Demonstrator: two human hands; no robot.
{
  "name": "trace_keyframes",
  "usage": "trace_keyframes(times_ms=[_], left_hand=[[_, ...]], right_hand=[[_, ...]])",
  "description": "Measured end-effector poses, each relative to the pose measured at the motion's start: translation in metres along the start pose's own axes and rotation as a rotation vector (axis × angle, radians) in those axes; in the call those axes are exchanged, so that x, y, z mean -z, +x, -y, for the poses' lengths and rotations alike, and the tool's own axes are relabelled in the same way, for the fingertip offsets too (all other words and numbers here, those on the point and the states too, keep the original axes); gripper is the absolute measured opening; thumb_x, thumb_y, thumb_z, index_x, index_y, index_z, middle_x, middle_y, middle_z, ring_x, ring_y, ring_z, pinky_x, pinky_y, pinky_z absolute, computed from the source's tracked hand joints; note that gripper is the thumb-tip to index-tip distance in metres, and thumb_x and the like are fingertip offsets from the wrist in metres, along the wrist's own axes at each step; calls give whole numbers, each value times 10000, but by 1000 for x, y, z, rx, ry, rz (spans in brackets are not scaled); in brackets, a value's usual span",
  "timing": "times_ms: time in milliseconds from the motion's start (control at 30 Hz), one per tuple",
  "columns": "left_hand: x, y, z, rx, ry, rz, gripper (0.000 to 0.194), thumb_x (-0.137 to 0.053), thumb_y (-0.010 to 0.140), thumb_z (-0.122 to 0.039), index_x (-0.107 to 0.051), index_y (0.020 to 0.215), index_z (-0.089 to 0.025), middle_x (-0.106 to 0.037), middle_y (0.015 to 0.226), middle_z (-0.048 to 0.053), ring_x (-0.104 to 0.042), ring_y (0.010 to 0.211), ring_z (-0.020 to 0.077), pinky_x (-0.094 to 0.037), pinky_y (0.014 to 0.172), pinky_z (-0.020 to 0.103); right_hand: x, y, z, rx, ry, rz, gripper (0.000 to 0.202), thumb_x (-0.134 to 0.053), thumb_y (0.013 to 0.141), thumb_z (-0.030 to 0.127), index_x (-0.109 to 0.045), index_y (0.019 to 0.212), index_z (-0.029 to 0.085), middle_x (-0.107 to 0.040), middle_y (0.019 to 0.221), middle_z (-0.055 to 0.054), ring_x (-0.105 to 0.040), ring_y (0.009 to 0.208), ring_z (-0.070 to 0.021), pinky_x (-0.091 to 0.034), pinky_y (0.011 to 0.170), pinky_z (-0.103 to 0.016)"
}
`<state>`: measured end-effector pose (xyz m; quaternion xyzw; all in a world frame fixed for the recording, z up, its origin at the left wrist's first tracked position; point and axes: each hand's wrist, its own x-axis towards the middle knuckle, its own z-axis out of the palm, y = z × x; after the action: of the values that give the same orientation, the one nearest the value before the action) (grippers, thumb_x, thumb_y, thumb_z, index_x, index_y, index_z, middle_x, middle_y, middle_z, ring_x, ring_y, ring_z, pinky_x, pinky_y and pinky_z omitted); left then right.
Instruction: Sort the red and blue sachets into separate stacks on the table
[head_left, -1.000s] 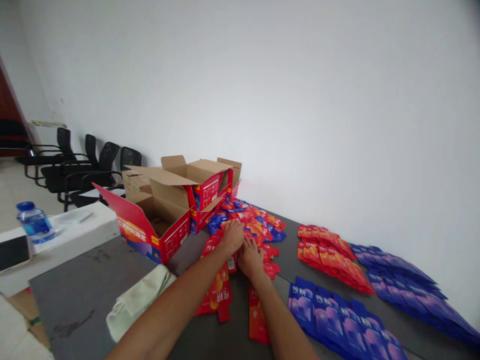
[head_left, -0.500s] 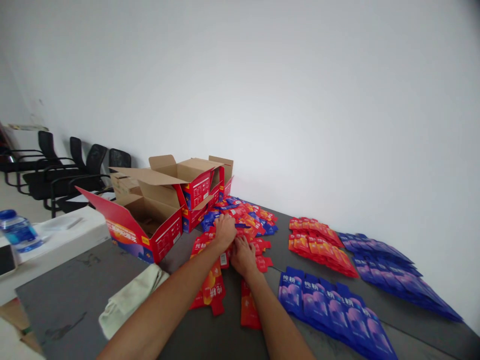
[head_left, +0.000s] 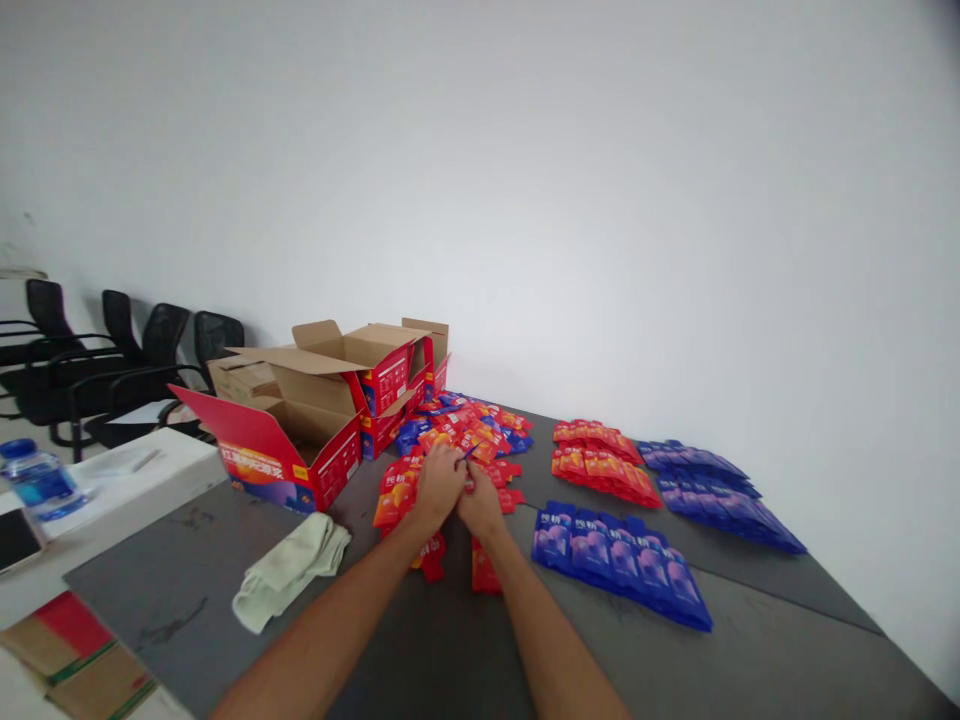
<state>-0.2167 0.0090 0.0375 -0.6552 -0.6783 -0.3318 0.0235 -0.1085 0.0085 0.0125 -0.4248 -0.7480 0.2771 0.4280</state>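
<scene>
My left hand point(head_left: 441, 484) and my right hand point(head_left: 480, 502) meet over the red pouches, fingers closed and close together. Whatever they pinch is mostly hidden; a thin dark-blue piece point(head_left: 471, 450) pokes out above the fingertips, its kind unclear. Flat red-and-orange pouches point(head_left: 394, 492) lie left of my left hand, and another red pouch point(head_left: 484, 572) shows beneath my right wrist. Just beyond my hands is a loose, mixed heap of red and blue pouches point(head_left: 480, 425).
Open red cartons point(head_left: 330, 470) stand at the back left. A pale folded cloth point(head_left: 292, 565) lies on the dark table point(head_left: 405, 650). Overlapping rows of red pouches point(head_left: 600, 475) and blue pouches point(head_left: 622, 560) spread to the right. A water bottle point(head_left: 41, 482) stands on a white surface at left.
My hands have drawn together, the left coming down toward the right. The thin blue piece now tilts upward between them. The whole view has shifted slightly.
</scene>
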Motion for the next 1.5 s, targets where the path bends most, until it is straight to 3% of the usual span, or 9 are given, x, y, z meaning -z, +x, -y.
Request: trace_keyframes(times_ms=[233,333,433,633,767,933,1067,1267,1500], left_hand=[[14,-43,-33,5,-154,79,338,-426,918,-287,-691,726,-202,-675,826,50,-582,856,180,-442,821,305],[12,-53,-46,-13,-262,28,283,-435,904,-245,-702,824,-195,-694,903,53,-600,913,175,-446,867,302],[2,-60,-54,69,-382,-58,236,-509,847,-187,-667,1023,-179,-686,1065,69,-602,1014,174,-448,925,303],[-37,-76,-77,240,-680,206,217,-534,870,-189,-593,1077,-161,-706,991,69,-666,857,142,-519,736,242],[-61,-85,-98,346,-815,218,291,-596,830,-142,-555,1116,-166,-698,945,60,-671,771,128,-517,636,211],[-83,-84,-119,398,-901,162,266,-615,794,-104,-607,1056,-155,-685,836,36,-638,646,108,-489,564,193],[-99,-79,-129,369,-821,196,224,-615,778,-86,-657,988,-148,-707,862,50,-654,713,121,-496,622,200],[-113,-75,-141,271,-604,250,246,-631,781,-140,-687,1020,-157,-730,995,73,-663,910,149,-479,768,222],[-101,-83,-148,-49,-211,341,263,-482,897,-228,-742,899,-193,-736,942,77,-640,917,178,-422,855,281]], right_hand=[[15,-42,10,-28,353,-33,410,-490,776,258,-618,1156,177,-704,1074,-83,-654,957,-203,-519,858,-312],[30,-58,12,-63,465,-61,405,-495,796,314,-616,1151,162,-701,1095,-95,-662,981,-211,-521,869,-325],[52,-74,10,-113,461,-102,433,-515,818,392,-601,1181,173,-692,1140,-92,-649,1045,-220,-521,877,-333],[89,-102,-13,-215,433,-192,485,-546,813,406,-583,1224,151,-718,1034,-94,-685,883,-236,-561,729,-340],[110,-116,-30,-303,161,-344,536,-516,834,371,-534,1301,107,-702,1026,-131,-682,802,-229,-569,718,-355],[137,-138,-45,-34,-468,-359,413,-459,863,238,-626,1209,85,-604,1252,-184,-537,1193,-277,-394,1064,-418],[144,-152,-57,-2,-773,-296,403,-450,892,228,-625,1247,154,-504,1413,-134,-351,1370,-287,-242,1138,-474],[142,-154,-71,-157,-876,-200,426,-325,975,260,-581,1313,228,-493,1439,-97,-297,1415,-246,-103,1146,-510],[146,-157,-78,-231,-876,-130,437,-310,977,250,-557,1338,252,-486,1448,-86,-337,1392,-240,-125,1133,-491]])
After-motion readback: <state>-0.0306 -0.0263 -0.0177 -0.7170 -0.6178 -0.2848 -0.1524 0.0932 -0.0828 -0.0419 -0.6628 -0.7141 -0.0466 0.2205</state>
